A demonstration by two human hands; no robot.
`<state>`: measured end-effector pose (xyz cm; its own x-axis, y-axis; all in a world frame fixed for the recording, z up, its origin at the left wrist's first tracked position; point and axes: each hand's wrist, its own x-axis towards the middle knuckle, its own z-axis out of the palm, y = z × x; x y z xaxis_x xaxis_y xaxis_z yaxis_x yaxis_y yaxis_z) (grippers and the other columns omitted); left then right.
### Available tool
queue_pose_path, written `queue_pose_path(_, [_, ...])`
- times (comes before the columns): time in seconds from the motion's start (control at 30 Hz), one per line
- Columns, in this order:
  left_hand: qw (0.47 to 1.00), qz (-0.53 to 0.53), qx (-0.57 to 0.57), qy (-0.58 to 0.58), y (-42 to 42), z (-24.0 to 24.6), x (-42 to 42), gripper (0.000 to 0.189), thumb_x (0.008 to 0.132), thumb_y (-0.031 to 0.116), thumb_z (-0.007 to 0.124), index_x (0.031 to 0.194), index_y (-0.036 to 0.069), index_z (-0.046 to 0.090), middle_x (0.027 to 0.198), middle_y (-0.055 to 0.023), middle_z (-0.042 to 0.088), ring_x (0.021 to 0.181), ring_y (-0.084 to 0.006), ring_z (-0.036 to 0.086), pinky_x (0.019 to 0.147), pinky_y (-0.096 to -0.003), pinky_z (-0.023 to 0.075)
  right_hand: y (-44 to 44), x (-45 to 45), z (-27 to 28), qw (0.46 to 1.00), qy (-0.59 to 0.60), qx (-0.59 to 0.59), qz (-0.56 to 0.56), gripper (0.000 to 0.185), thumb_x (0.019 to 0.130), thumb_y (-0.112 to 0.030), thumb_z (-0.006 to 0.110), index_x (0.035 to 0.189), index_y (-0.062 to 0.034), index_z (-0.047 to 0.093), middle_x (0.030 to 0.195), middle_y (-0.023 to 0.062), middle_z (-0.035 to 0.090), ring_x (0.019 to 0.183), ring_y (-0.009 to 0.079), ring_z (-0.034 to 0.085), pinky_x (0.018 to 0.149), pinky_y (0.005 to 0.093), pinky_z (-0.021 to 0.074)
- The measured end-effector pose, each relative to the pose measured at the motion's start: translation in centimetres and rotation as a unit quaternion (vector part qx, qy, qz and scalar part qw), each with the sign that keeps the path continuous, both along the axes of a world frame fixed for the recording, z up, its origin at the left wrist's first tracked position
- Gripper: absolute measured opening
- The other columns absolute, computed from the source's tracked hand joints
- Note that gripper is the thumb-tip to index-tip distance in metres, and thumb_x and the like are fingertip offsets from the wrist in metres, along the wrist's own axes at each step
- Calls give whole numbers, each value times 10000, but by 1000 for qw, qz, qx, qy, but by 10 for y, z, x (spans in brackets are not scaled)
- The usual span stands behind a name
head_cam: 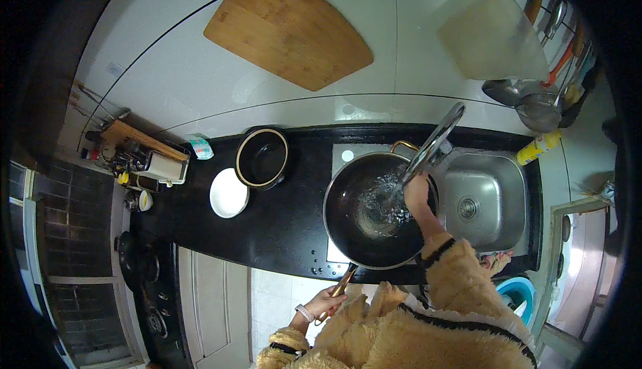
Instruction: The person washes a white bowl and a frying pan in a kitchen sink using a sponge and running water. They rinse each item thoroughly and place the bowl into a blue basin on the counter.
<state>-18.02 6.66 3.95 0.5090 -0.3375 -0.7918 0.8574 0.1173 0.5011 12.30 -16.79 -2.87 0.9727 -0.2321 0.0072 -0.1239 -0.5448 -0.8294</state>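
A large dark wok (348,208) with a pale metal rim rests over the left part of the sink, tilt unclear. Fingers of my left hand (326,303) are wrapped around its long handle (345,281) at the counter's front edge. From the chrome faucet (435,140), water (391,193) runs into the wok and splashes; a shallow pool lies at its bottom. My right hand (417,196) is over the wok's right side, close beside the faucet's end. The faucet and water hide its fingers, so whether it holds anything cannot be told.
To the right is a steel sink basin (489,188), with a yellow bottle (539,147) behind it. A white bowl (229,193) and a dark pot (262,158) stand left on the black counter (291,223). A cutting board (291,33) and ladles (536,110) hang on the wall.
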Motion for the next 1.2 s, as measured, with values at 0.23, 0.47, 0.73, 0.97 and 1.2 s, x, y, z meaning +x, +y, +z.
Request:
queue_pose_path(0.23, [1000,-6,7,-6,-1,3,2,164,861,191,621,850,117,475,525,45,462,387,-43,419,357,-197,343,116,10,-13,976,-117,12,185,290,687,78,492,957,-24,521,926,204,516,895,384,514,788,424,425])
queue_pose_path(0.47, [1000,1,-2,1,-1,1,1,172,857,190,627,859,118,470,529,42,455,387,-53,407,357,-204,328,82,-89,-4,713,-9,-85,696,163,745,3,496,901,-14,539,939,197,529,866,386,558,738,449,464])
queue_pose_path(0.73, [1000,5,-7,-12,2,-5,-4,162,858,195,623,854,121,479,534,42,451,397,-56,408,363,-204,323,-33,-29,1,697,43,-510,501,165,733,-103,578,835,-1,659,912,205,577,826,317,610,695,389,531])
queue_pose_path(0.97, [1000,11,-1,-16,0,-8,-5,155,857,194,625,842,122,489,536,46,452,402,-52,412,368,-199,333,30,-3,-36,917,-70,-205,336,195,779,-28,536,956,-61,611,994,158,483,863,341,571,750,407,479])
queue_pose_path(1.2, [1000,16,-15,9,1,-5,-4,159,858,190,625,855,117,484,533,48,439,397,-51,398,358,-204,320,41,-1,-33,988,-60,-20,138,225,794,-39,538,1009,-96,572,969,147,534,895,332,551,794,397,445])
